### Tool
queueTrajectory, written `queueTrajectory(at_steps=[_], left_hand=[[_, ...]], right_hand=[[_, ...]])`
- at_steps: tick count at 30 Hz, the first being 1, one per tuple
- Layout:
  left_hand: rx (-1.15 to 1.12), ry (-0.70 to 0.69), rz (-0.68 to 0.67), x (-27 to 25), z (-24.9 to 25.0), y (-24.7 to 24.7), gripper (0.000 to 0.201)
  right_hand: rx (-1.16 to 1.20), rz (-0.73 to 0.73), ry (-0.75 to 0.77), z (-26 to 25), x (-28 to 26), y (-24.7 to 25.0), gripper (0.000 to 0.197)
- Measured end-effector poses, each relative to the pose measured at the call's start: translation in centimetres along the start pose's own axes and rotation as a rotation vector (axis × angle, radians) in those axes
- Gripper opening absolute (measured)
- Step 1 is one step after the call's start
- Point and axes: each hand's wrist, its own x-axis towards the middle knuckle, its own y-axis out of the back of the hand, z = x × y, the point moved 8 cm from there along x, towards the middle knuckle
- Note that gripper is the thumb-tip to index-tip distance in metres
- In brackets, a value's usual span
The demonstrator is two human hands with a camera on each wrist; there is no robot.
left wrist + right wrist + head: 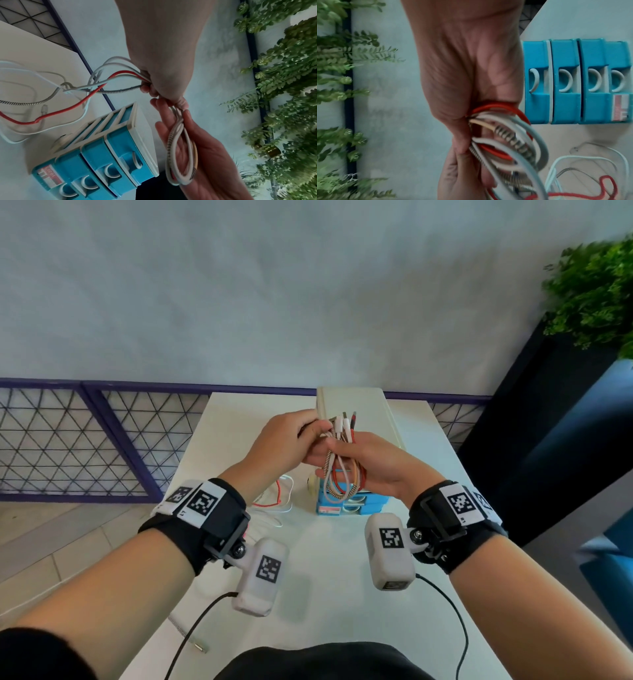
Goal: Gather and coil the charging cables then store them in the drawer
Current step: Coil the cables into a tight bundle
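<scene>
Nearest in, a braided silver cable end with a metal plug [191, 638] lies on the white worktop [342, 577], well short of the left hand and below its forearm. Both hands are up off the worktop and meeting in the middle. The right hand [373, 463] is palm-up, fingers curled around a looped bundle of charging cables [344, 474], white, red, tan and silver-braided strands together; the loops hang down from the palm towards the wrist. From the left wrist view the same bundle of loops [178, 155] lies along the right hand [202, 155], across its palm and fingers. The left hand [284, 443] is touching the right one at the fingertips, its fingers closed on the strands right where the plug ends [344, 422] stick up. Out of the left hand [164, 67] trail the loose cable tails [96, 83], white, red and braided, dropping to the worktop on the left hand's outer side, where they lie in slack curves [277, 501]. Just beyond and under the hands stands a small blue plastic drawer unit with white curved handles [346, 505], all four drawer fronts [573, 81] shut. Past the right hand a leafy green plant [596, 296] sits in a dark planter.
</scene>
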Motion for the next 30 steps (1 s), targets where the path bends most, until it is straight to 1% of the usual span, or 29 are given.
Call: queueTrajectory(at_steps=[3, 5, 6, 7, 8, 9, 11, 12, 13, 14, 16, 17, 19, 21, 23, 25, 26, 28, 30], left_hand=[[-0.041, -0.008, -0.022, 0.0, -0.1, -0.2, 0.033], [-0.054, -0.002, -0.025, 0.0, -0.4, -0.3, 0.035], [-0.052, 0.020, -0.042, 0.0, -0.5, -0.3, 0.036], [-0.068, 0.078, -0.082, 0.0, -1.0, -0.5, 0.037], [-0.127, 0.177, -0.149, 0.0, -1.8, -0.9, 0.040], [-0.233, 0.308, -0.247, -0.4, -2.5, -1.6, 0.045], [-0.504, 0.567, -0.480, -2.2, -3.5, -3.1, 0.054], [-0.614, 0.649, -0.584, -3.3, -3.4, -3.6, 0.057], [-0.694, 0.695, -0.673, -4.3, -3.2, -4.0, 0.058], [-0.750, 0.709, -0.749, -5.1, -2.9, -4.3, 0.057], [-0.803, 0.666, -0.850, -6.4, -2.1, -5.0, 0.053], [-0.819, 0.632, -0.858, -6.7, -1.8, -5.4, 0.049], [-0.799, 0.576, -0.798, -6.4, -1.4, -6.0, 0.042], [-0.685, 0.558, -0.661, -5.7, -1.5, -6.4, 0.037], [-0.539, 0.536, -0.502, -5.0, -1.5, -6.5, 0.036], [-0.258, 0.445, -0.408, -4.5, -1.0, -6.2, 0.036], [-0.083, 0.389, -0.380, -4.3, -0.5, -5.9, 0.038], [0.191, 0.323, -0.317, -4.2, 0.3, -5.4, 0.040], [0.350, 0.274, -0.278, -4.1, 1.3, -5.4, 0.034]], right_hand=[[-0.034, 0.012, -0.025, -0.2, 0.1, 0.4, 0.032], [-0.115, 0.017, -0.028, -0.1, 0.2, 0.6, 0.032], [-0.148, 0.022, -0.023, -0.1, 0.3, 0.6, 0.030], [-0.160, 0.027, -0.016, 0.1, 0.4, 0.8, 0.029], [-0.155, 0.035, -0.010, 0.3, 0.5, 0.9, 0.029], [-0.155, 0.048, -0.002, 0.5, 0.6, 1.1, 0.028], [-0.210, 0.097, 0.015, 0.9, 0.8, 1.7, 0.025], [-0.254, 0.131, 0.025, 1.0, 1.0, 2.2, 0.023], [-0.297, 0.173, 0.037, 1.1, 1.2, 2.7, 0.022], [-0.328, 0.222, 0.047, 1.1, 1.3, 3.3, 0.021], [-0.329, 0.322, 0.062, 1.0, 1.6, 4.4, 0.021], [-0.322, 0.365, 0.065, 0.9, 1.7, 4.7, 0.021], [-0.314, 0.442, 0.076, 0.7, 1.9, 5.0, 0.022], [-0.247, 0.469, 0.085, 0.8, 2.1, 4.7, 0.024], [-0.102, 0.445, 0.077, 1.2, 2.5, 4.2, 0.025], [0.028, 0.420, 0.042, 1.5, 2.6, 3.8, 0.031], [0.039, 0.409, 0.024, 1.6, 2.7, 3.7, 0.037], [-0.083, 0.377, 0.028, 1.4, 3.0, 3.4, 0.043], [-0.219, 0.356, 0.067, 1.1, 3.1, 2.8, 0.041]])
